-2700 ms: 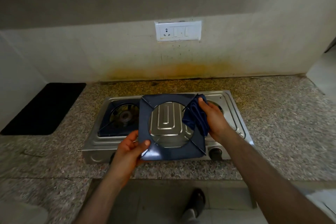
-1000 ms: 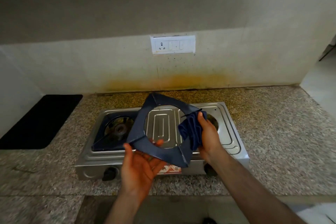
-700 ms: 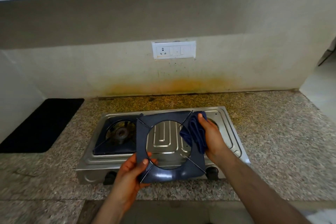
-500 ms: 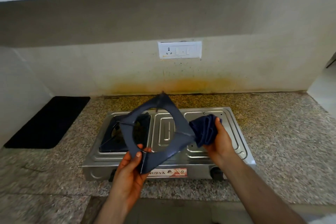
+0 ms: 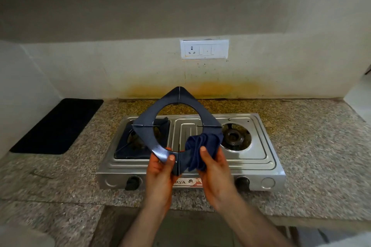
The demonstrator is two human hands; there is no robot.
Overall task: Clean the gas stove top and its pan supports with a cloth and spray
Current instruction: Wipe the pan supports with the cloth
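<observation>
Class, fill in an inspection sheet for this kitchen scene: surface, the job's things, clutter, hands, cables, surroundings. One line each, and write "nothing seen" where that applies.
Surface: speckled granite counter.
Job's things: steel two-burner gas stove; right burner bare; blue pan support held up tilted over the stove; a second support sits on the left burner; blue cloth against the held support; spray nothing seen.
Clutter: black mat on the counter, left of the stove.
Hands: left hand pinches the support's near corner; right hand grips the cloth.
Cables: nothing seen.
Surroundings: white socket plate on the wall; yellow-brown stain behind the stove.
</observation>
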